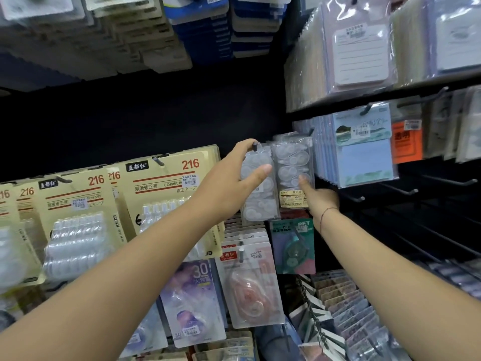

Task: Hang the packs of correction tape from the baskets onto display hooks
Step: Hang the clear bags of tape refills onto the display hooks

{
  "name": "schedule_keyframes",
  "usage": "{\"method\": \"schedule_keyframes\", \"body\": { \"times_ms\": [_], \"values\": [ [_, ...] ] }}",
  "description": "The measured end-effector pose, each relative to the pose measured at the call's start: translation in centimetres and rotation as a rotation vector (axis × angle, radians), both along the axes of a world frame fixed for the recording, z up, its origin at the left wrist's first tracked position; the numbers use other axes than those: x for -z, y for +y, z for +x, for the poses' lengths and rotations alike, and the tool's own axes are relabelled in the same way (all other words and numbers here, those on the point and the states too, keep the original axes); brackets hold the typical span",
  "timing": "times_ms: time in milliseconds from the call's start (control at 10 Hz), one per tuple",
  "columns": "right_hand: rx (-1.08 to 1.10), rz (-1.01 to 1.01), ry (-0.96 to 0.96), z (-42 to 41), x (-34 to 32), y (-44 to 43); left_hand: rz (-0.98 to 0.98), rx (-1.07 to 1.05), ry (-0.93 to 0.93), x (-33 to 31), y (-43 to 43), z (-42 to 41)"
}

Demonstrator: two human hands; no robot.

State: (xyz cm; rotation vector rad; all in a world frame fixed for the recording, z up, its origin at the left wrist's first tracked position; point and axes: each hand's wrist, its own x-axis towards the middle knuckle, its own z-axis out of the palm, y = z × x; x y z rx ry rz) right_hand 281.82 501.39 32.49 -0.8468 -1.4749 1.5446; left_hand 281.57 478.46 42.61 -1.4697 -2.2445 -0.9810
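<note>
Two clear packs of correction tape hang side by side at the middle of the display wall. My left hand grips the left pack near its top, thumb across the front, close to a dark hook tip. My right hand reaches up from below and touches the lower part of the right pack, which carries a yellow label; its fingers are partly hidden behind the pack. No basket is in view.
Beige "216" correction tape cards hang at the left. Pink and purple tape packs and a green pack hang below. Sticky-note pads fill hooks at the right, with bare black hooks beyond them.
</note>
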Motion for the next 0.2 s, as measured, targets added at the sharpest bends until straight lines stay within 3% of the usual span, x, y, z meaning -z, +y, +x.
{"method": "schedule_keyframes", "body": {
  "times_ms": [100,200],
  "values": [
    [-0.013,0.004,-0.042,-0.1,0.5,0.2,-0.018,-0.01,-0.023,-0.3,-0.3,0.3],
    [0.013,0.134,-0.257,2.3,0.5,-2.0,-0.067,-0.04,-0.001,0.4,-1.6,0.8]
  ]
}}
